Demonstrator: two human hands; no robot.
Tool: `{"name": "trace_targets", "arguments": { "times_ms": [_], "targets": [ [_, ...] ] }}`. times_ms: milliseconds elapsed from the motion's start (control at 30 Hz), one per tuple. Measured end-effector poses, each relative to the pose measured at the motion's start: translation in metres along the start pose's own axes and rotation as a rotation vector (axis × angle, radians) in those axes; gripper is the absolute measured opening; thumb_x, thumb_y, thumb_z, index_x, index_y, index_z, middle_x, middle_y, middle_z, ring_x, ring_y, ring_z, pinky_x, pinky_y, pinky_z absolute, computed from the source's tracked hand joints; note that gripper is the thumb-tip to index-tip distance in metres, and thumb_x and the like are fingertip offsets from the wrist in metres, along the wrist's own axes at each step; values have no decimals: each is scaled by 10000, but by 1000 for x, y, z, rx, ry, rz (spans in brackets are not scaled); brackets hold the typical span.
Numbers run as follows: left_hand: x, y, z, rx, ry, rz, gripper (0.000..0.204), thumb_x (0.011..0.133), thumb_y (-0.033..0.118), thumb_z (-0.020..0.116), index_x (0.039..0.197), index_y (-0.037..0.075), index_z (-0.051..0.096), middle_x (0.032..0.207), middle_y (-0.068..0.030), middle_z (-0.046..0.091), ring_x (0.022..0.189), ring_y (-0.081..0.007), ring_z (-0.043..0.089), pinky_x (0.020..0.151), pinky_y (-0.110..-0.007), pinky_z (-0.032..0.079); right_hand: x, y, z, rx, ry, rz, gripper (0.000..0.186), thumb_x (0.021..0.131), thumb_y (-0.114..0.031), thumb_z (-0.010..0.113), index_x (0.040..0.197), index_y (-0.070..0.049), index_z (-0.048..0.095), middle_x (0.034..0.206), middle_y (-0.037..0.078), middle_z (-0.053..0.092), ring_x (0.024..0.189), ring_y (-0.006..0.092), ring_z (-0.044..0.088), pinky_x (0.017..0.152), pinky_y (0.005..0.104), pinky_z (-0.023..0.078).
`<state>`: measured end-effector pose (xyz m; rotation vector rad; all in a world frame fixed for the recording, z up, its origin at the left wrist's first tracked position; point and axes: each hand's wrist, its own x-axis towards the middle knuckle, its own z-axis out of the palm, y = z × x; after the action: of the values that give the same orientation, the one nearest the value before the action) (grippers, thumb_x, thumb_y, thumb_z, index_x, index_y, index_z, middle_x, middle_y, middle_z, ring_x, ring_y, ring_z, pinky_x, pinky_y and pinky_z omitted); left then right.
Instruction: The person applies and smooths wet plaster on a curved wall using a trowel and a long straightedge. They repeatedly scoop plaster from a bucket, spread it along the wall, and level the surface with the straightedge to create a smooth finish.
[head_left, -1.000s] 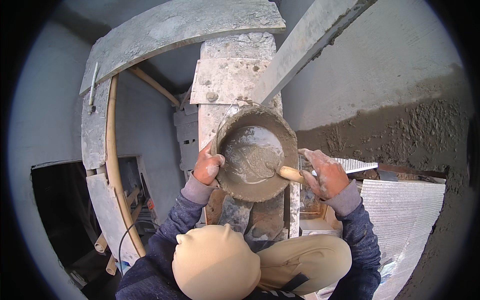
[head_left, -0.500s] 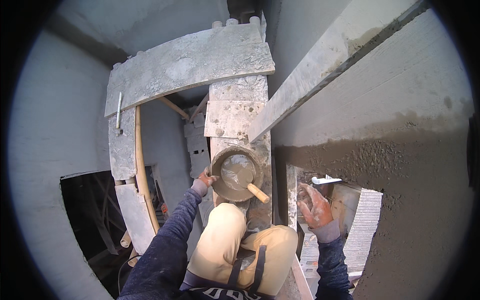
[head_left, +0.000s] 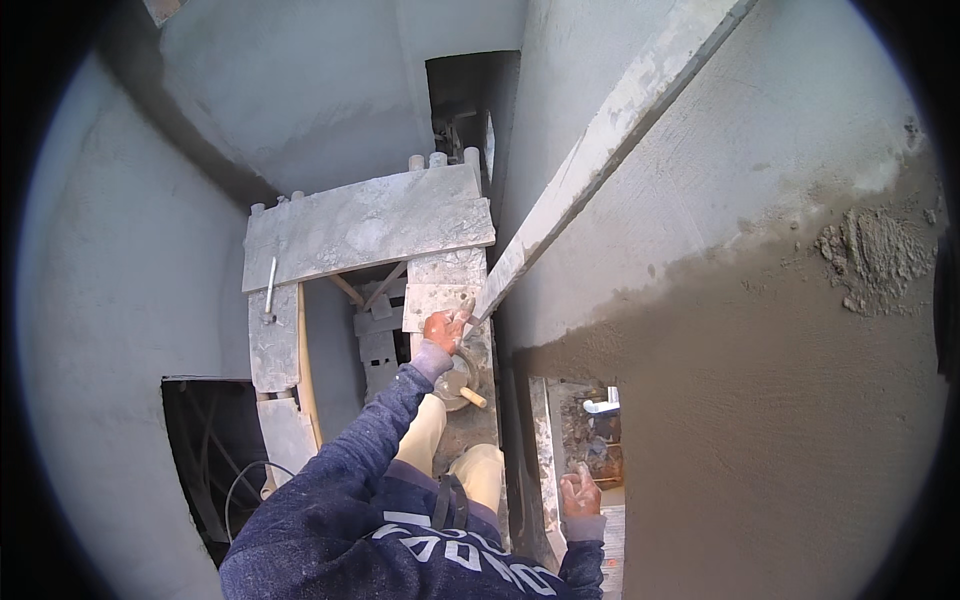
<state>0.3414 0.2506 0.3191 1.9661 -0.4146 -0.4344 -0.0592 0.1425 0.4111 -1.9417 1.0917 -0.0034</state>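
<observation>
A long, straight, pale grey board crusted with mortar [head_left: 605, 150] slants across the scene, its long axis running from the middle, beside the left hand [head_left: 447, 328], up to the far right. Its lower end points near and left, next to that hand; the left fingers are bent, but whether they are clamped on the board I cannot tell.

Just nearer stands a round, mortar-coated bucket [head_left: 452, 388], partly hidden by the left sleeve. A pale wooden handle [head_left: 473, 397] sticks out over its rim, pointing near and right. The right hand [head_left: 580, 492] is raised at the right, before a rectangular wall opening [head_left: 603, 440], its fingers loosely bent and slightly apart.

The bucket rests on a mortar-splashed plank walkway. A wide grey plank [head_left: 370, 225] crosses at the far side, and a thin white rod [head_left: 271, 285] lies at the left. The right wall [head_left: 740, 420] bears darker, damp-looking mortar below a paler band, with a rough lump [head_left: 875, 255] at far right; the left wall [head_left: 130, 260] is smooth grey.
</observation>
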Motion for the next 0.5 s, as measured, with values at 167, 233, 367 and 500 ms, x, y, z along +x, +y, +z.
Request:
{"name": "trace_targets", "arguments": {
  "times_ms": [167,233,367,500],
  "targets": [
    [87,220,-11,-2,124,341,783,785,492,707,1359,35,432,1314,-208,518,1239,-325,484,1038,-401,376,-6,-27,-23,218,135,62,389,844,-128,568,1223,-38,556,930,118,666,801,208,645,724,350,512],
    [123,270,-9,-3,83,441,1030,695,609,731,1416,6,309,1416,-253,378,1316,-387,373,1095,-454,310,13,-48,-41,226,274,-33,396,852,-105,557,1237,-15,541,952,122,657,807,193,635,726,345,513],
    [161,356,-3,64,-84,564,1211,604,624,789,1443,-16,195,1426,-311,305,1344,-408,316,1105,-461,300,71,-166,-103,382,585,-146,396,863,-56,529,1256,-6,526,1016,136,634,886,210,629,786,345,514],
    [221,393,31,101,-65,844,1335,549,570,846,1432,-90,93,1412,-357,267,1329,-429,326,1103,-451,310,160,-280,-156,156,964,-489,433,811,-10,575,1242,-13,537,1065,158,621,979,249,611,831,350,501]
  ]
}}
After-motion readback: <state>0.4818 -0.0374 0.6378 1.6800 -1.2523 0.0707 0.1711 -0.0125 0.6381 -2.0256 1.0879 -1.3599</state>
